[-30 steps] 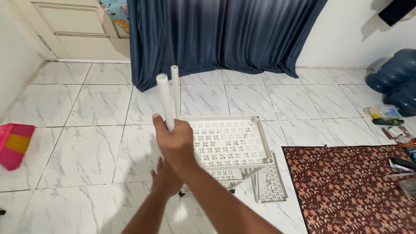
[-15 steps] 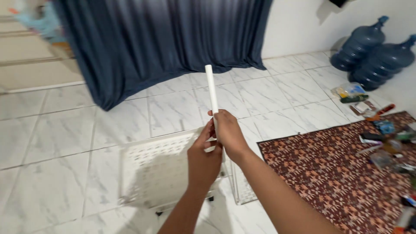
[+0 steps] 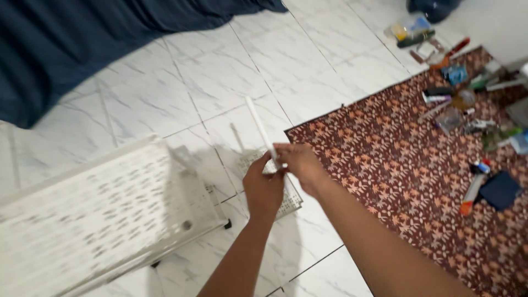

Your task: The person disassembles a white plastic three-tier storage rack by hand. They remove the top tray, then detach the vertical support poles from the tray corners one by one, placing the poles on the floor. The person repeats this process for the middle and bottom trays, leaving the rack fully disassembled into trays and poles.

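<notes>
You have one white tube [image 3: 258, 126] between your two hands, the left hand [image 3: 263, 187] and the right hand [image 3: 300, 165]. On the floor you can count one large white perforated shelf [image 3: 93, 214], one small perforated panel [image 3: 289, 201] and one patterned mat [image 3: 407, 159], with one dark blue curtain [image 3: 82, 38] at the floor's far edge. Many small items lie scattered along the mat's far and right edges, too blurred for you to count

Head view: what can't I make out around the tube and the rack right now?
- Lower end of the white tube: hidden inside the left hand and right hand.
- White rack: motion-blurred and cut off by the left and bottom edges.
- Loose perforated panel: mostly covered by both hands.
- Small items on the patterned mat: too small and blurred to identify.
</notes>
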